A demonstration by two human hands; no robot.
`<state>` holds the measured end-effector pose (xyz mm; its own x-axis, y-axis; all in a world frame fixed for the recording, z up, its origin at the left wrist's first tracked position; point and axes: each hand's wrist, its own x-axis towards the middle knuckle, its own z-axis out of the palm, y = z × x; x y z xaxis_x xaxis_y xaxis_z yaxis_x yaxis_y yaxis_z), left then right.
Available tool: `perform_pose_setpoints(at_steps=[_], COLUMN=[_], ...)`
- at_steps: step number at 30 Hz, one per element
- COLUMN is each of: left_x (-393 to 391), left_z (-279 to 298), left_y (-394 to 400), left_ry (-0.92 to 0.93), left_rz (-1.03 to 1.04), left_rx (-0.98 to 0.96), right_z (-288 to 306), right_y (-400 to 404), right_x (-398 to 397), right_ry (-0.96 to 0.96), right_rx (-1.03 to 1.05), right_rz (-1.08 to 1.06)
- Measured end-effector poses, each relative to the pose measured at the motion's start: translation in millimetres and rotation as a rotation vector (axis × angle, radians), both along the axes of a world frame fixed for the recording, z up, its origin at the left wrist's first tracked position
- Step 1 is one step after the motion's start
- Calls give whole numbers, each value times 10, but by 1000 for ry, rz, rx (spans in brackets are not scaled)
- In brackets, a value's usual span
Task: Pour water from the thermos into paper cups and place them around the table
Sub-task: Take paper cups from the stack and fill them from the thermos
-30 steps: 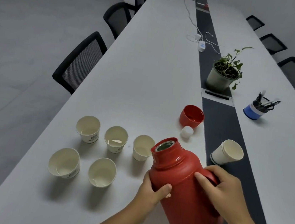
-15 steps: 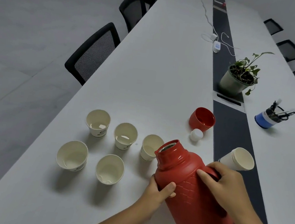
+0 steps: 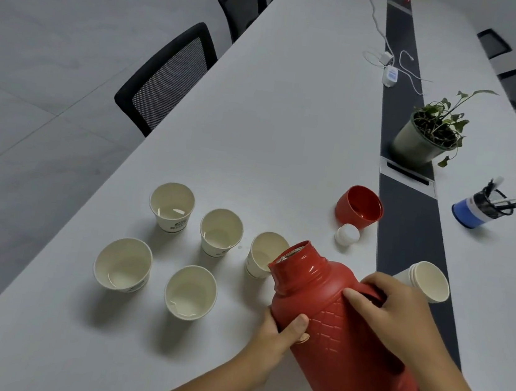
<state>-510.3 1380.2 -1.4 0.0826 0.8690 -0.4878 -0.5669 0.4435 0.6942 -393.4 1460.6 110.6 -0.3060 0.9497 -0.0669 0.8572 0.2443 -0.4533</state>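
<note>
**Thermos tilted over a cup, both hands on it**

The red thermos point(image 3: 346, 342) leans left, its open mouth just above the rim of the nearest cup point(image 3: 264, 254). The right hand point(image 3: 398, 313) is wrapped round the handle; the left hand point(image 3: 280, 331) grips the body lower down, thumb across the front. Four more cups point(image 3: 191, 291) stand upright on the white tabletop point(image 3: 260, 114) to the left, in two rows. Beyond the thermos lie its red cap point(image 3: 359, 206) on its side and a white stopper point(image 3: 347, 235) just beside it. A stack of spare cups point(image 3: 428, 281) lies tipped behind the right hand.
</note>
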Motion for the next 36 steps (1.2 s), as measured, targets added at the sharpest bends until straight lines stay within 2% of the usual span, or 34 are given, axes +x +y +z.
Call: perform_pose_setpoints(at_steps=[21,36], left_x=[20,30], left_z=[-40,-60], left_y=[50,40], left_ry=[-20,-61], left_rz=[16,31], left_rx=[69,39], right_z=[39,63], right_y=[104,109], right_x=[-82,-107], right_ry=[-59,-81], right_rx=[-22,-39], right_rz=[-1,-9])
